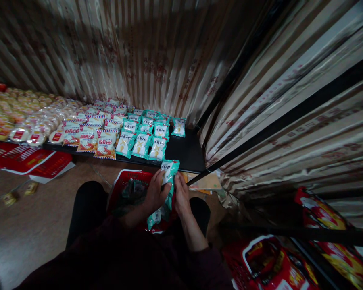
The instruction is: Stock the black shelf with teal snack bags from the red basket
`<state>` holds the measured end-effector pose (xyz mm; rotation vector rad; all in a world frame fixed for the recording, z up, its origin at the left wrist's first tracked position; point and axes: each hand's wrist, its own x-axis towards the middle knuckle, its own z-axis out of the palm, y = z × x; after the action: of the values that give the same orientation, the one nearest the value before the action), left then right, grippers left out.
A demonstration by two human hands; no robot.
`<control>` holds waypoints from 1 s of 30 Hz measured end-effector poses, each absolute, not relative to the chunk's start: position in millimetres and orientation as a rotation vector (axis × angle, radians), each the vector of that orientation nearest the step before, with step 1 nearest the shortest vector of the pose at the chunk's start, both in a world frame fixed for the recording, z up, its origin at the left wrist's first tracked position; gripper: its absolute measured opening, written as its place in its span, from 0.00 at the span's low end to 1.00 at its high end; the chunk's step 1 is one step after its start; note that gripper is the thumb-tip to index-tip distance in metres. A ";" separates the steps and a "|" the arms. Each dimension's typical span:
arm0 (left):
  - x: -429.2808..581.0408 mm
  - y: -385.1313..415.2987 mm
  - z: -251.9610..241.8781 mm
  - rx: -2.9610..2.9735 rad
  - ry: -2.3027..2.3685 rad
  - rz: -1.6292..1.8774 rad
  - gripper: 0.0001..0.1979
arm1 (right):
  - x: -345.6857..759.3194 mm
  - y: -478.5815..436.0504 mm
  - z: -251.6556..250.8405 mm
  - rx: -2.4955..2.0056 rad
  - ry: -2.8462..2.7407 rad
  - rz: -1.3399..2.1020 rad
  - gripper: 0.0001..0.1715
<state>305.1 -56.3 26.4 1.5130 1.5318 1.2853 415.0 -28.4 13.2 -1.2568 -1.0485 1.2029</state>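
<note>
A teal-and-white snack bag (170, 171) is held upright just in front of the shelf edge. My left hand (157, 190) is closed on its left side, thumb across the front. My right hand (181, 193) has its fingers closed against the bag's right edge. Below them, a red basket (116, 183) stands between my knees with more teal bags inside, partly hidden by my arms. On the black shelf (186, 153), several matching teal bags (141, 144) stand in rows, with one bag (178, 127) at the back right.
Left along the shelf are white-and-orange snack bags (105, 143) and round wrapped pastries (36, 133). A red basket (15, 155) sits beneath. Black frame bars (260, 129) slant across the right, before striped curtains (157, 48). Another red basket (245, 257) with packets is at lower right.
</note>
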 end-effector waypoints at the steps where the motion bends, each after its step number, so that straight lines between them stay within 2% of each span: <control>1: 304.1 -55.0 30.1 1.418 1.471 1.281 0.23 | 415.4 -29.8 15.8 -1.261 -1.073 1.192 0.28; 12: 298.1 -49.4 42.0 0.810 1.165 1.271 0.27 | 414.8 -38.3 38.4 -1.293 -1.477 0.826 0.23; 18: 290.1 -52.1 46.6 0.496 0.839 1.261 0.30 | 419.5 -35.4 23.8 -1.345 -1.402 0.821 0.25; 23: 285.1 -50.7 47.2 0.376 0.836 1.230 0.29 | 421.1 -35.2 14.0 -1.374 -1.391 0.942 0.30; 30: 285.2 -48.3 47.2 0.367 0.832 1.221 0.27 | 418.6 -35.4 18.8 -1.371 -1.405 0.905 0.29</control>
<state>285.2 -48.3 47.2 0.3669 0.8318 1.2213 418.6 -35.4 18.8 -1.3708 -1.4047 0.9049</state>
